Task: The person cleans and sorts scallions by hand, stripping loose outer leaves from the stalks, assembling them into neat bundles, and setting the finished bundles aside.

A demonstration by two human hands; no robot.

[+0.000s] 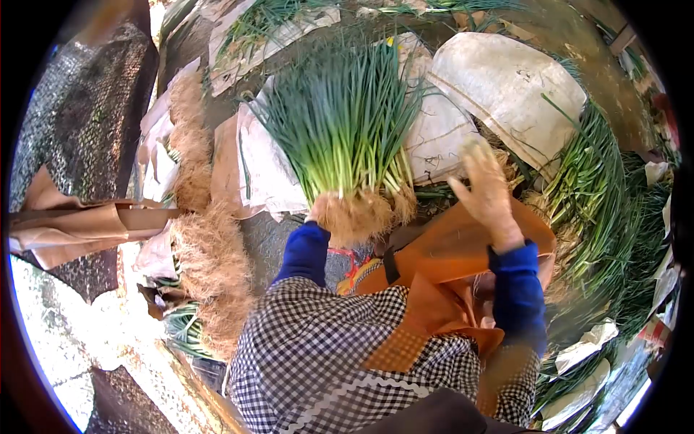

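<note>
A fanned-out bunch of green onions (pixel 350 137), roots toward me, lies over white paper sheets (pixel 285 170) in front of me. My left hand (pixel 319 207) is closed at the left side of its root end; the roots (pixel 358 217) hide most of the fingers. To the right of the bunch, my right hand (pixel 486 188) is raised with fingers apart and holds nothing. It is slightly blurred, above an orange apron or cloth (pixel 441 246) across my lap. A large white sheet (pixel 510 90) lies just beyond this hand.
More green onions (pixel 596 195) are heaped along the right side. On the left stands a row of bundles with brown roots (pixel 210 267) facing me, some wrapped in paper. A brown paper-covered bar (pixel 94 224) juts in there. Further onions (pixel 271 29) lie on paper at the back.
</note>
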